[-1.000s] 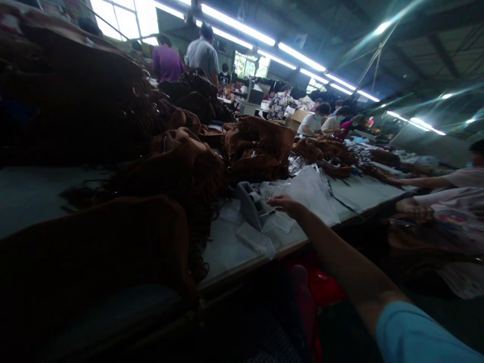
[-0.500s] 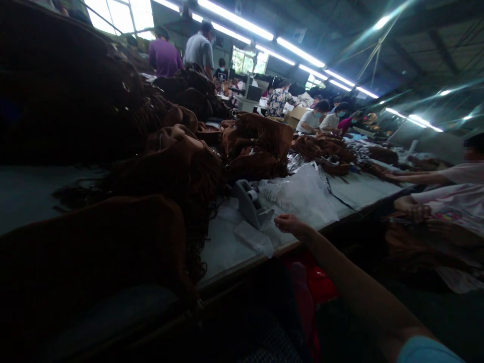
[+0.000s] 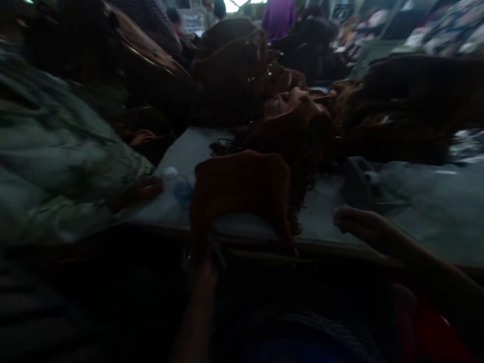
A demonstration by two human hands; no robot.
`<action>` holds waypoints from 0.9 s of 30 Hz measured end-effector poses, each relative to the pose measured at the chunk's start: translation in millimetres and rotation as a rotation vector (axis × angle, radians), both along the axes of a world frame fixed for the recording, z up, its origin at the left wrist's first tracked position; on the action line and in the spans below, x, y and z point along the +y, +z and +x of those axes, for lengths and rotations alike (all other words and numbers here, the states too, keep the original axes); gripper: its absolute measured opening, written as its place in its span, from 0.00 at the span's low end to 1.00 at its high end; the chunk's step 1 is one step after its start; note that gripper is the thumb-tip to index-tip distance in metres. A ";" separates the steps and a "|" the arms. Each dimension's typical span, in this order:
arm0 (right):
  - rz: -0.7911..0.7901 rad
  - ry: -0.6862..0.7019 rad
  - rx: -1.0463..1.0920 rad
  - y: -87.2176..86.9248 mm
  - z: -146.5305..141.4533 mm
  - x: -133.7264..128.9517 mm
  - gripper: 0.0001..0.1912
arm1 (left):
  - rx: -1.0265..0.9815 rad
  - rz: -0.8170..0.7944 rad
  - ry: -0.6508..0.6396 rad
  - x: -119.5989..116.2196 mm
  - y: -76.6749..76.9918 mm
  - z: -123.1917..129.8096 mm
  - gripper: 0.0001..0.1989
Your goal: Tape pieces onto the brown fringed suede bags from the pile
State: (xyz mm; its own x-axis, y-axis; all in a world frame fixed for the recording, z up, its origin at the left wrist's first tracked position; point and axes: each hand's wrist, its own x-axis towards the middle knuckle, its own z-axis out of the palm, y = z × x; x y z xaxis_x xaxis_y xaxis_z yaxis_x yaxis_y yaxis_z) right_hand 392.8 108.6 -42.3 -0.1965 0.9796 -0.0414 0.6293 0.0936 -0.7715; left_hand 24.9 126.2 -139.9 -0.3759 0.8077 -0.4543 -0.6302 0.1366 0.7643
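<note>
On table (image 3: 180,143), brown piece (image 3: 242,179), long axis sideways, ends nearward, left hand (image 3: 206,269) grip unclear

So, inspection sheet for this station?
Surface: pale table, dim and blurred; finish can't be judged.
Job's things: brown piece at the near edge, fringe on its right.
Clutter: brown heap behind; dispenser and clear plastic right; bottle left.
Hands: left hand at the piece's lower end, grip unclear; right hand near the dispenser, fingers curled, contents unclear.
Cables: nothing seen.
Surroundings: co-worker's hand beside the bottle; purple top beyond.
</note>
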 end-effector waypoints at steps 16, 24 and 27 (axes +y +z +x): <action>-0.029 0.744 -0.125 -35.6 -264.6 99.4 0.07 | 0.128 0.080 0.023 -9.2 1.1 -10.3 0.18; -0.018 0.599 -0.287 -32.8 -271.9 92.3 0.09 | 0.115 0.150 -0.002 -10.5 2.9 -10.4 0.10; -0.030 0.591 -0.309 -31.6 -273.6 91.9 0.09 | 0.133 0.137 0.015 -11.2 4.8 -10.9 0.10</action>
